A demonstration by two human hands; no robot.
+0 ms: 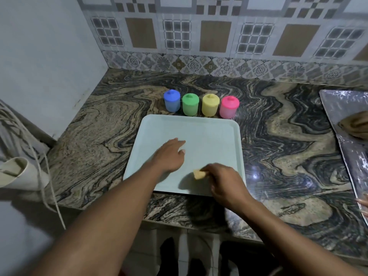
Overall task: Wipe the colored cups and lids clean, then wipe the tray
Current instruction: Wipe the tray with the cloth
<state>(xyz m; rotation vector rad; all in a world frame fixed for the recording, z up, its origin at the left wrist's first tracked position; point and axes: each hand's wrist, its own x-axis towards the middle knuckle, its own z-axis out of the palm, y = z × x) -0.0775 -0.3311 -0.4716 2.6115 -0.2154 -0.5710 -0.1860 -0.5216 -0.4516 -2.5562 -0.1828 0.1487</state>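
Note:
A pale green tray [209,134] lies flat on the marbled counter. Behind its far edge stand a blue cup [172,101], a green cup [190,104], a yellow cup [210,105] and a pink cup [229,107] in a row, each with its matching lid on. My left hand [169,155] rests flat on the tray's middle with fingers stretched out. My right hand [225,181] pinches a small yellow cloth [199,174] against the tray near its front edge.
A shiny metal tray [346,124] with a brown lump [356,126] lies at the counter's right side. A rolled pale cloth [18,172] and a cord [45,176] hang at the left. The tiled wall closes the back, and the counter's front edge runs just below the tray.

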